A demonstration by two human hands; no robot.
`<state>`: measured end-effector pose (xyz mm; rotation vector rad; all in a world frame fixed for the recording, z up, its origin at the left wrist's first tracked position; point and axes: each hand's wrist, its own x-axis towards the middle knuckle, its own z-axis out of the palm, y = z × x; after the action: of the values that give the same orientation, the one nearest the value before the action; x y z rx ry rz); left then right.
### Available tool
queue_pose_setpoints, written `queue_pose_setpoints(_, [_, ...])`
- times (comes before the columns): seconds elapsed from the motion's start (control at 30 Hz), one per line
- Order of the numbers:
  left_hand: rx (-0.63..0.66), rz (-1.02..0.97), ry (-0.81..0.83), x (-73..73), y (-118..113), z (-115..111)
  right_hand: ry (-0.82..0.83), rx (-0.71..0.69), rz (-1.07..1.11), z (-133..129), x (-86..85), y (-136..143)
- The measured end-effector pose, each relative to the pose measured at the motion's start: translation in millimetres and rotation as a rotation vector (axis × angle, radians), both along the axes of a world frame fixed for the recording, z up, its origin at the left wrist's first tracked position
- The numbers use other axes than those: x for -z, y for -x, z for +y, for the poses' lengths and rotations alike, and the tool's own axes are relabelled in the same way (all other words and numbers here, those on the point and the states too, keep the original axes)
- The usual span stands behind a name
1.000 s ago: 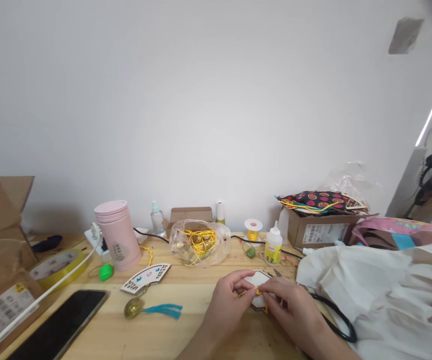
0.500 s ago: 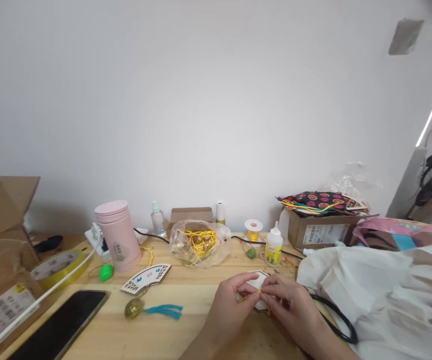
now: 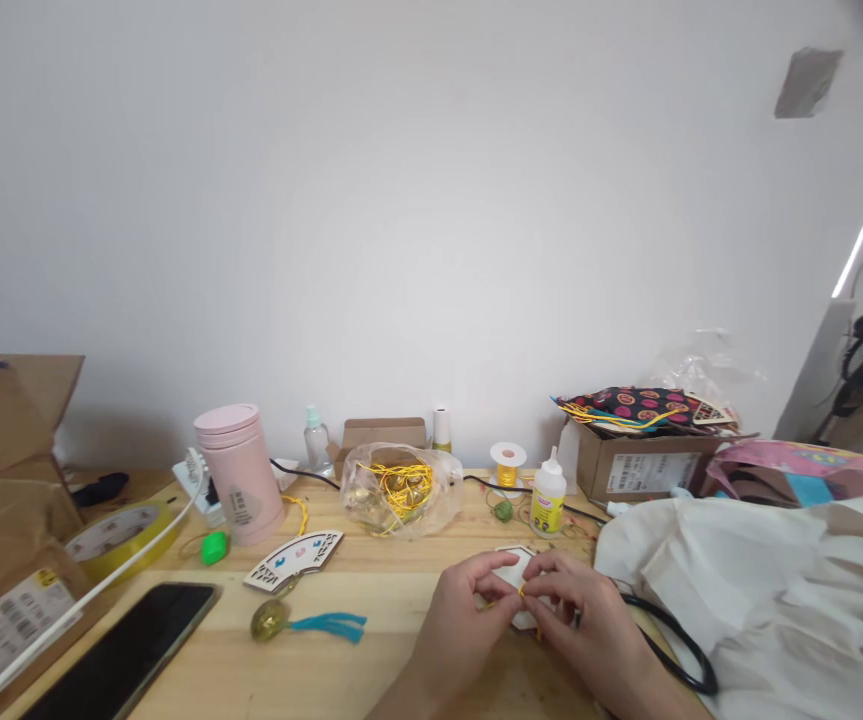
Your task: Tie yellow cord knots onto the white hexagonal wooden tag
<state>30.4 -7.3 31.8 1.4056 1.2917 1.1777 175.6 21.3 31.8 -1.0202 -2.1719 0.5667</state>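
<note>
My left hand (image 3: 468, 612) and my right hand (image 3: 577, 610) meet low in the view, right of the middle. Between their pinched fingertips runs a thin yellow cord (image 3: 521, 590); both hands are closed on it. Behind and under the fingers is a white piece with a dark angular edge (image 3: 512, 566), partly hidden by both hands. To the left lies a fan-shaped decorated plaque (image 3: 294, 560). A gold bell-like ball (image 3: 269, 620) with a blue tassel (image 3: 332, 624) rests just in front of it.
A glue bottle (image 3: 549, 495) and a yellow thread spool (image 3: 507, 472) stand behind my hands. A plastic bag of yellow cords (image 3: 401, 490) lies mid-table. White cloth (image 3: 761, 580) and a black cable (image 3: 690, 650) are at right; a phone (image 3: 127, 645) and pink tumbler (image 3: 238, 475) at left.
The whole view has shifted down slightly. My fingertips stay together on the yellow cord, and my right fingers have moved a little; the table things lie as before.
</note>
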Motion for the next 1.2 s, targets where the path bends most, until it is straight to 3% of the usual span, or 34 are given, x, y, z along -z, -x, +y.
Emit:
queue_pose_setpoints(0.37, [-0.02,0.012,0.014,-2.2,-1.3,-0.1,-0.058,0.032,0.029,1.2,4.3,2.5])
queue_pose_setpoints(0.73, [-0.003,0.005,0.003,1.7,1.9,1.6,-0.009,0.013,0.019,4.0,10.4,1.5])
queue_pose_setpoints(1.2, [0.035,0.052,-0.02,-2.8,-1.9,-4.4,0.068,-0.11,0.091,-2.7,1.6,1.0])
